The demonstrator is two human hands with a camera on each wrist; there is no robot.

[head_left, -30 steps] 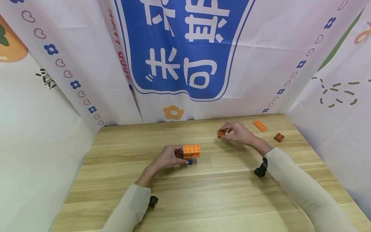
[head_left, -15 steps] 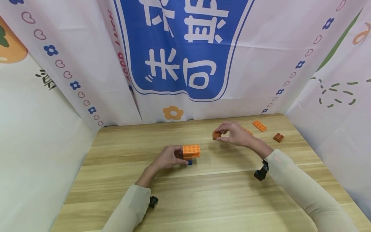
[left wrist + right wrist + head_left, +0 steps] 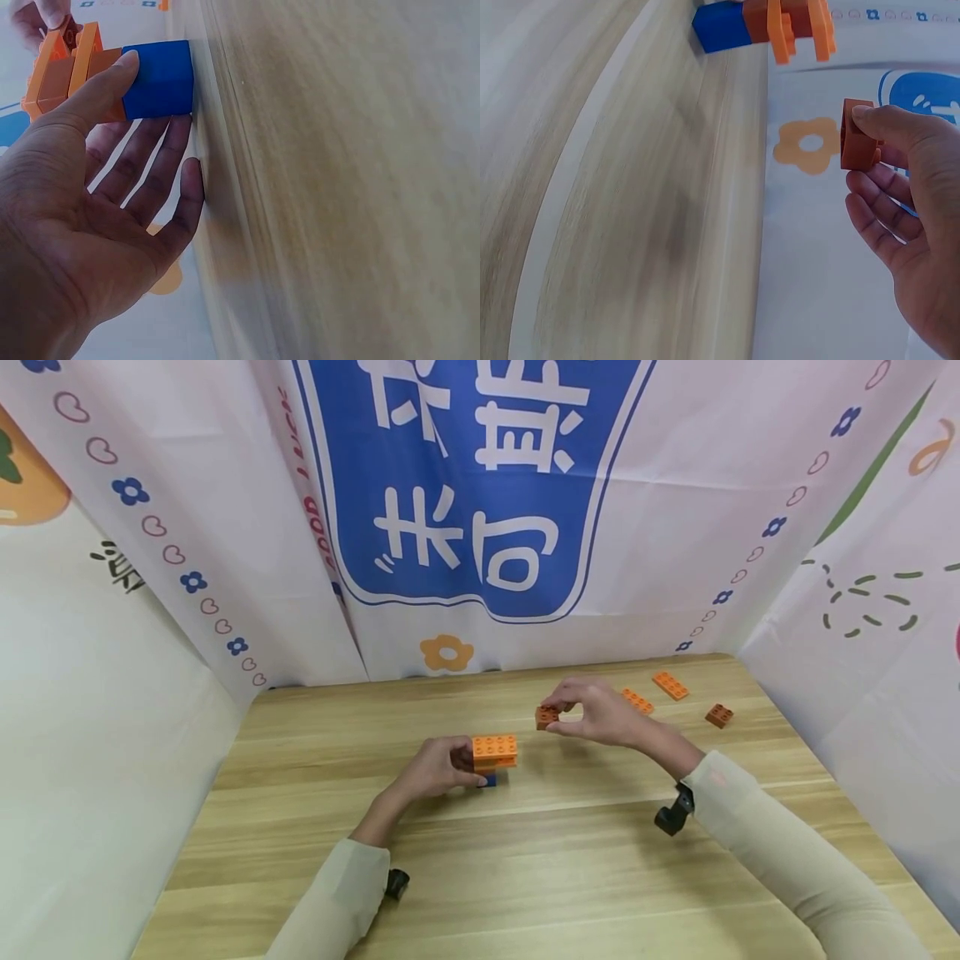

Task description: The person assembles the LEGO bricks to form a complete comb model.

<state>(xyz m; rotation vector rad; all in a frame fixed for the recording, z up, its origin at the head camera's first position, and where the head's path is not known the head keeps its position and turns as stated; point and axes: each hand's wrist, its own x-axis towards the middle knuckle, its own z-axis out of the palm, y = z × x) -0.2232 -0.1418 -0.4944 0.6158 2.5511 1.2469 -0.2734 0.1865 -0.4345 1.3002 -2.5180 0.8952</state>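
Observation:
My left hand [image 3: 435,767] holds a stack of toy building blocks upright on the table, thumb on one side and fingers on the other. At the base of the stack is a blue block [image 3: 159,79]; above it come brown blocks alternating with orange plates, and an orange studded plate [image 3: 495,747] is on top. A brown building block [image 3: 859,135] is pinched between the thumb and fingers of my right hand [image 3: 600,712]. It is held above the table, to the right of the stack and apart from it.
Two orange plates lie at the back right of the wooden table [image 3: 570,877]: one plate [image 3: 670,686] farther back, another plate [image 3: 637,700] just behind my right hand. A loose brown block [image 3: 719,716] lies to their right. Printed cloth [image 3: 300,643] stands around the table's back and sides.
My right hand has carried the brown block left and toward the stack, uncovering an orange plate behind it. The left hand and the stack have stayed in place.

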